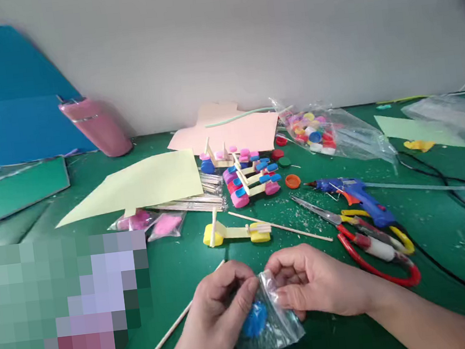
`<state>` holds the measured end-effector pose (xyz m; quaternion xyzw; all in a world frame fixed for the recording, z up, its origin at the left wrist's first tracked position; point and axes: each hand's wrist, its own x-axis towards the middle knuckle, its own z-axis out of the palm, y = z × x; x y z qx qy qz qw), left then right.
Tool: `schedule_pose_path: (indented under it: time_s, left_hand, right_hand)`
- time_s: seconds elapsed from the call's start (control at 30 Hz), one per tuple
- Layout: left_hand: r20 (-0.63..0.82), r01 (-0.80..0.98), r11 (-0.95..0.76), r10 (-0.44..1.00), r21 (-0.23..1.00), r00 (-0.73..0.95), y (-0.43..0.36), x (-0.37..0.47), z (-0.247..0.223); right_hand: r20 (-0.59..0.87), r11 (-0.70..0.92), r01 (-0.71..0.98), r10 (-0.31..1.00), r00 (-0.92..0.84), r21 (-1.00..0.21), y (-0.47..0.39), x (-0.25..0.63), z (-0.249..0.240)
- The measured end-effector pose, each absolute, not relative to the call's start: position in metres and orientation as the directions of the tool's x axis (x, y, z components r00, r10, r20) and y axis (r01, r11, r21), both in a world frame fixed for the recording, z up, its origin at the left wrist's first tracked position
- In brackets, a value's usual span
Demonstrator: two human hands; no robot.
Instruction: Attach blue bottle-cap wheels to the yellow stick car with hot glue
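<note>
Between my two hands is a small clear zip bag [285, 325] with a blue piece [255, 318] inside it. My left hand [226, 304] pinches the bag's left side between thumb and fingers. On the other side, my right hand [301, 281] grips the bag's upper right edge, thumb on top. Just beyond the hands stands a small model [237, 231] of yellow foam blocks and pale wooden sticks. One thin wooden stick [280, 226] lies behind my hands, and a second stick [163, 339] passes beside my left wrist.
To the right lie scissors [366, 243] with wrapped handles and a blue glue gun [354, 194] with its cord. Several colourful stick models [252, 178] sit farther back, near a bag of bottle caps [315, 131]. Yellow paper [141, 182] and a pink tumbler [96, 125] are on the left.
</note>
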<state>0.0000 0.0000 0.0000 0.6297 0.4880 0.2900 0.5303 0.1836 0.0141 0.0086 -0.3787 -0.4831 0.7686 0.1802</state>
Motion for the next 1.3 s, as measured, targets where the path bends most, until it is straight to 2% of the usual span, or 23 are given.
schedule_pose_path:
  time_s: [0.13,0.3,0.4,0.57,0.67,0.83,0.9,1.07,1.2,1.3]
  left_hand:
    - [-0.164,0.299,0.054,0.919,0.953,0.359,-0.001,-0.005,0.004]
    - [-0.238,0.260,0.152,0.911,0.953,0.337,0.001,-0.005,0.006]
    - [-0.263,0.233,0.194,0.911,0.953,0.319,0.003,-0.004,0.007]
    - [-0.293,0.189,0.242,0.898,0.952,0.327,0.003,-0.002,0.008]
    - [-0.321,0.141,0.290,0.885,0.947,0.338,0.002,-0.003,0.007]
    - [-0.401,-0.027,0.432,0.855,0.901,0.329,0.000,-0.004,0.002]
    - [-0.429,-0.100,0.482,0.842,0.870,0.327,0.000,-0.004,0.001]
    - [-0.481,-0.211,0.550,0.823,0.808,0.303,0.001,-0.003,0.004]
    - [-0.453,-0.211,0.516,0.845,0.830,0.283,0.001,-0.003,0.002]
    - [-0.421,-0.191,0.479,0.864,0.857,0.277,-0.001,-0.004,0.000]
  right_hand:
    - [-0.379,-0.347,0.175,0.705,-0.600,-0.922,0.010,0.182,0.013]
    - [-0.300,-0.177,0.269,0.789,-0.536,-0.947,0.010,0.182,0.017]
    - [-0.294,-0.217,0.203,0.789,-0.540,-0.955,0.009,0.182,0.016]
    - [-0.364,-0.420,0.068,0.682,-0.634,-0.905,0.008,0.179,0.012]
    - [-0.347,-0.415,0.036,0.707,-0.616,-0.909,0.008,0.178,0.010]
    - [-0.233,-0.328,-0.090,0.814,-0.532,-0.940,0.007,0.179,0.005]
    - [-0.201,-0.270,-0.059,0.828,-0.523,-0.961,0.008,0.180,0.005]
    - [-0.244,-0.222,0.109,0.792,-0.559,-0.969,0.011,0.185,0.009]
    - [-0.203,-0.138,0.151,0.757,-0.621,-0.979,0.012,0.186,0.015]
    - [-0.143,-0.008,0.227,0.797,-0.587,-0.974,0.009,0.181,0.016]
